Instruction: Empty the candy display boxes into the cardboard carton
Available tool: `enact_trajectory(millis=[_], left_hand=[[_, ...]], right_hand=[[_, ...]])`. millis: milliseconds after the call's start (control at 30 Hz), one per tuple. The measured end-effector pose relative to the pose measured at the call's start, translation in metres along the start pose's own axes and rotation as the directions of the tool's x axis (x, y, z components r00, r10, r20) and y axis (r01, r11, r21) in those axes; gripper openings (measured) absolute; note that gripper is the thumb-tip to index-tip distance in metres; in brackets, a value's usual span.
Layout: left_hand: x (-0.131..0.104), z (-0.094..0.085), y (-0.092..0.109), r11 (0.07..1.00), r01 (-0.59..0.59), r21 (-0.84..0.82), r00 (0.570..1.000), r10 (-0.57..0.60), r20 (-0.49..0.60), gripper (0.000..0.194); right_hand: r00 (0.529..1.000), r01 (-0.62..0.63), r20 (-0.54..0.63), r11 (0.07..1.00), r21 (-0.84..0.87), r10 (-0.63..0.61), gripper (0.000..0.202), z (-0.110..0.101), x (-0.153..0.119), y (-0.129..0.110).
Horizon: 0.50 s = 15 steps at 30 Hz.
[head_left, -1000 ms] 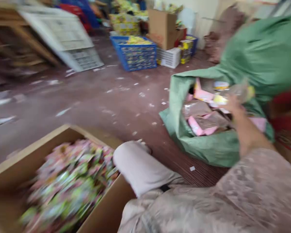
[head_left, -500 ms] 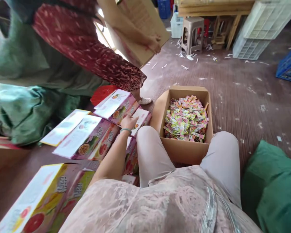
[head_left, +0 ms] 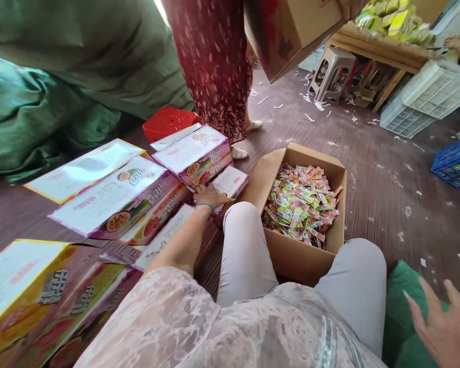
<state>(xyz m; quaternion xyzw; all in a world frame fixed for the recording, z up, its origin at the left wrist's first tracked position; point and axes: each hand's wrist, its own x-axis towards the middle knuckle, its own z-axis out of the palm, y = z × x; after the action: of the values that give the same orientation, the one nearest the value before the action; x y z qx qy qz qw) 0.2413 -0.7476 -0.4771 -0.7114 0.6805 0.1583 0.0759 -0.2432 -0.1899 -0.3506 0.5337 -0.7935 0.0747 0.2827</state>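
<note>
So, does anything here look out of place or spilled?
Yes: white scraps lie strewn across the floor around the stool, like unswept litter. The printed boxes by the left hand show no obvious damage.

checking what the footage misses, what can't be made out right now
In the head view:
Left hand: whether its fingers grip the small printed box by its thumb; the hand hides its own underside.
Right hand: wrist cut off by the lower right corner.
Packets: lettering too small; lower layers hidden by upper ones.
Carried carton: top cut off by the top edge.
</note>
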Motion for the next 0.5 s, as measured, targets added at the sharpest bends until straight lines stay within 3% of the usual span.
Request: enact_trajectory(millis=[133, 300, 400, 500], left_hand=[[-0.006, 0.006, 0.006, 1.000, 0.004, 0.011, 1.000, -0.004, 0.009, 0.130], [-0.035, -0.001, 0.006, 0.993, -0.113, 0.032, 0.967, 0.118, -0.226, 0.094], [-0.056, -0.022, 0.001, 0.976, -0.216, 0.004, 0.902, 0.201, -0.383, 0.094], [-0.076, -0.063, 0.004, 0.952, -0.269, -0.144, 0.842, 0.160, -0.515, 0.100]], right_hand=[[0.999, 0.024, 0.038, 1.000, 0.002, -0.024, 0.071, 0.012, -0.004, -0.016], [0.995, 0.098, 0.009, 0.995, -0.015, -0.098, 0.065, 0.017, 0.005, -0.024], [0.995, 0.091, -0.038, 0.996, -0.002, -0.091, 0.057, 0.021, 0.014, -0.031], [0.995, 0.059, -0.082, 0.991, 0.121, -0.050, 0.040, 0.031, 0.034, -0.051]])
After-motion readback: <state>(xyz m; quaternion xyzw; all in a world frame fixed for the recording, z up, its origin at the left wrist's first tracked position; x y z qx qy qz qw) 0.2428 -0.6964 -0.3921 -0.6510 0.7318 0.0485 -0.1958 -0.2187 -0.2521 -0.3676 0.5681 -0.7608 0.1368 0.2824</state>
